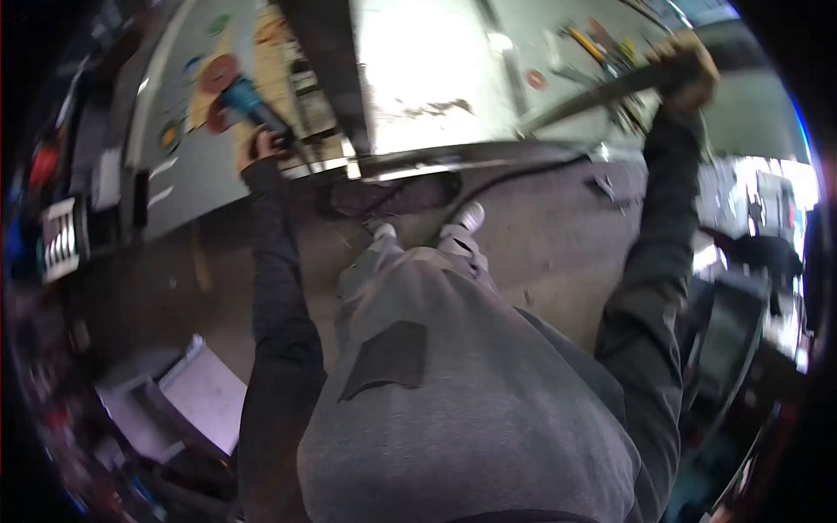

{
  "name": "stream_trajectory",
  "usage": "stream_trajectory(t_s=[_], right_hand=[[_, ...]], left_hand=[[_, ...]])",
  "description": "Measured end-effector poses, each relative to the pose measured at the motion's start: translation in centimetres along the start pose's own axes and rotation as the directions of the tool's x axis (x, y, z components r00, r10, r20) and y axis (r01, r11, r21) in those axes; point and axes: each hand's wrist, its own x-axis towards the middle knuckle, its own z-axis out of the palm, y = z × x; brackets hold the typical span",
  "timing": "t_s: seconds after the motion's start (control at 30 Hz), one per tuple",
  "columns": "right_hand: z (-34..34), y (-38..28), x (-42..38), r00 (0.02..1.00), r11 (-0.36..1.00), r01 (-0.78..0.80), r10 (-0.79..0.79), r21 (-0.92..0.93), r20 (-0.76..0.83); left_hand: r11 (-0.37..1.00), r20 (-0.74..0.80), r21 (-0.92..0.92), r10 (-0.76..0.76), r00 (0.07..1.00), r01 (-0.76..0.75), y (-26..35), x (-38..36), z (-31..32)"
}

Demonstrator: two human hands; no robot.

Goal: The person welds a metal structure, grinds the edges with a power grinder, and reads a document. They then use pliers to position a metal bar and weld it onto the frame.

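Note:
My left hand (pixel 260 148) is closed around the dark rear end of a blue angle grinder (pixel 250 101), which lies over the left part of the workbench. A reddish-brown disc (pixel 219 73) shows at the grinder's far end. On the other side, my right hand (pixel 690 73) is raised at the bench's right end, fingers wrapped round a long flat metal bar (pixel 602 96). The bar slants down to the left, its far tip close to the bench's front edge. Both hands are slightly blurred.
Pliers and other hand tools (pixel 602 48) lie at the back right of the bench (pixel 196 174), near a small red disc (pixel 535 79). A dark beam (pixel 327 61) crosses the bench. A black cable (pixel 514 174) hangs before its front edge. Grey panels (pixel 200 392) stand lower left.

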Motion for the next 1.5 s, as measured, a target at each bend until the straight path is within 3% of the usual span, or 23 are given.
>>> stream_trajectory(t_s=[0.03,0.07,0.1,0.13,0.17,0.27,0.33,0.57,0.8,1.0,1.13,1.2,1.27,1.33,1.5], right_hand=[[-3.7,0.9,1.1,0.985,0.975,-0.09,0.057,0.202,0.165],[-7.1,2.4,1.6,0.987,0.962,-0.039,-0.005,0.269,0.161],[3.7,0.4,-0.3,0.892,0.993,0.113,-0.108,-0.015,-0.438],[-5.7,4.8,2.3,0.943,0.964,0.04,0.051,0.264,-0.328],[3.7,0.2,-0.3,0.904,0.98,0.054,-0.13,-0.191,-0.407],[4.5,-0.3,-0.4,0.898,0.986,0.063,-0.124,-0.156,-0.422],[4.9,-0.4,-0.9,0.895,0.986,0.058,-0.12,-0.155,-0.43],[5.3,-0.4,-0.9,0.887,0.973,0.056,-0.152,-0.225,-0.437],[8.3,-1.2,-1.5,0.874,0.946,0.135,-0.254,-0.294,-0.414],[8.4,-1.2,-1.7,0.874,0.934,0.158,-0.283,-0.319,-0.396],[8.4,-1.1,-1.7,0.873,0.932,0.169,-0.292,-0.321,-0.391],[8.4,-1.2,-1.6,0.874,0.931,0.181,-0.3,-0.318,-0.382],[8.5,-1.1,-1.8,0.876,0.93,0.177,-0.298,-0.322,-0.379],[8.5,-1.0,-1.8,0.877,0.928,0.185,-0.304,-0.323,-0.371],[8.3,-1.1,-2.1,0.881,0.923,0.211,-0.323,-0.323,-0.346]], left_hand=[[1.0,0.032,-0.001,-0.009,0.999,0.009,-0.8,0.2,0.1],[1.0,0.055,0.0,-0.013,0.998,0.013,-1.6,0.6,0.1],[1.0,0.063,0.017,-0.019,0.998,0.018,-2.1,0.4,0.1],[0.999,0.059,0.037,-0.02,0.998,0.018,-2.4,-0.1,0.3],[0.999,0.084,0.028,-0.027,0.996,0.025,-2.8,-0.7,0.5],[0.999,0.123,-0.019,-0.032,0.992,0.034,-2.8,-1.7,-0.7],[0.991,0.065,0.118,-0.074,0.995,0.066,-2.7,-2.7,-1.1],[0.983,0.008,0.168,-0.07,0.997,0.068,-1.3,-6.1,-1.8],[0.98,0.153,0.143,-0.162,0.975,0.141,-3.2,-11.6,-0.8],[0.972,0.168,0.204,-0.154,0.974,0.119,-2.3,-14.6,-0.2],[0.961,0.334,0.278,-0.103,0.937,0.006,-1.7,-16.6,0.9],[0.917,0.432,0.362,-0.007,0.902,-0.166,-0.8,-17.4,2.1],[0.914,0.443,0.364,0.0,0.897,-0.18,0.2,-18.0,3.9],[0.798,0.662,0.255,0.267,0.7,-0.545,0.9,-17.8,6.1],[0.812,0.715,0.106,0.339,0.611,-0.574,1.4,-17.1,16.7]])
